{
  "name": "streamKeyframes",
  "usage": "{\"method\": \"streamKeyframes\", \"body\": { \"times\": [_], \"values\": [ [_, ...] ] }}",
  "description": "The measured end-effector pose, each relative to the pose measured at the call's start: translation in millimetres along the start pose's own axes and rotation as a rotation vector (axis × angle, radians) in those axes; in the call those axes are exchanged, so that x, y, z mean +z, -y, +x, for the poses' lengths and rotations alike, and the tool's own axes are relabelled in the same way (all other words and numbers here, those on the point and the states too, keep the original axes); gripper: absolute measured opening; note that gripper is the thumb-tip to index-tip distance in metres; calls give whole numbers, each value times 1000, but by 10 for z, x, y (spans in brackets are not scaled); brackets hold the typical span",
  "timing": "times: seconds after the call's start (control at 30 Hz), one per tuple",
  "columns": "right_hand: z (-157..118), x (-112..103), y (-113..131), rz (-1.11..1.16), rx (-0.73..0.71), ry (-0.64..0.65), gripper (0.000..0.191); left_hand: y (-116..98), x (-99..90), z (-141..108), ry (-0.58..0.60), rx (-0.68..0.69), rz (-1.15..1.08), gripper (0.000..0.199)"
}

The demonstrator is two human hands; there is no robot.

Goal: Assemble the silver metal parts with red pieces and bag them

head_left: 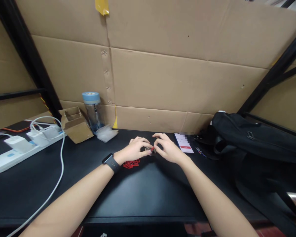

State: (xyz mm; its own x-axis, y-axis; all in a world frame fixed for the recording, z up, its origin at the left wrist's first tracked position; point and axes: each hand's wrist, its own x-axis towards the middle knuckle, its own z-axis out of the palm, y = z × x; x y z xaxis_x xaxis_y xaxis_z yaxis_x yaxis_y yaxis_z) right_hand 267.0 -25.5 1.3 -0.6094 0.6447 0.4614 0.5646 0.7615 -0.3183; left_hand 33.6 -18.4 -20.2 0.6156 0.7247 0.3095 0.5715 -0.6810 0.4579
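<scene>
My left hand [134,150] and my right hand [168,149] meet over the middle of the black table. Between their fingertips is a small dark round piece with a bit of red cord on it [152,149]; its kind is too small to make out. The left thumb and forefinger pinch at its left side, and the right thumb and forefinger pinch the red cord at its right. A loose tangle of red cord [131,164] lies on the table below my left hand, partly covered by it. A dark watch [111,162] sits on my left wrist.
At the left are a white power strip [6,158] with chargers and a cable, an opened cardboard box [77,129], a blue-lidded bottle [92,110] and a clear plastic bag [106,133]. A phone [184,143] and a black backpack [259,148] lie right. Cardboard [162,82] walls the back.
</scene>
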Motion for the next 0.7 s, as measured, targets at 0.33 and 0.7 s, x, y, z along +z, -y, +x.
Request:
{"method": "streamKeyframes", "body": {
  "times": [0.33, 0.7],
  "values": [
    [-42, -62, -85, -7, 62, 216, 11, 354, -268, -50, 61, 7, 146, 15],
    [-53, -100, -283, -59, 98, 194, 10, 524, -439, -134, 229, -48, 85, 19]
  ]
}}
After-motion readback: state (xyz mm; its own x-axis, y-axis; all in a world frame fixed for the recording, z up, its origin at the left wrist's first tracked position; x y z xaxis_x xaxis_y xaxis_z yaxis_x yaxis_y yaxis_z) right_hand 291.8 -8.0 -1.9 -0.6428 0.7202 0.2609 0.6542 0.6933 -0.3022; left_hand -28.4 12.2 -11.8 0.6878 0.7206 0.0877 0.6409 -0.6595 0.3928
